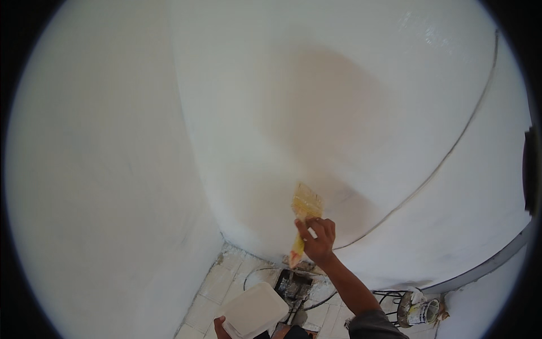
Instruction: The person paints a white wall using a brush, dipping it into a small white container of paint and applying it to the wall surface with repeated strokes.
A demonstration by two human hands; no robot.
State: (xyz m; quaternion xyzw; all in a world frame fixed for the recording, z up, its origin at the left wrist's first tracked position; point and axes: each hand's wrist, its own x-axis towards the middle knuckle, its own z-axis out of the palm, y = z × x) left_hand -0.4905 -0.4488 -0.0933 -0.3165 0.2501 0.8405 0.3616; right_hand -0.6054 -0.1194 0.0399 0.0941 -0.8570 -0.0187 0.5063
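Note:
My right hand is closed around the handle of a wide paintbrush. Its yellowish, paint-smeared bristle end points up toward the white wall; whether it touches the wall I cannot tell. The handle runs down below my fingers to a reddish end. At the lower edge, my left hand grips the side of a shallow white plastic tub, with its fingers only partly in view. The tub looks whitish inside, and how much paint it holds is hard to make out.
A second white wall meets the first at a corner on the left. A thin cable curves down the right side. Below are floor tiles, a dark open box, and a stool with a paint-stained bucket.

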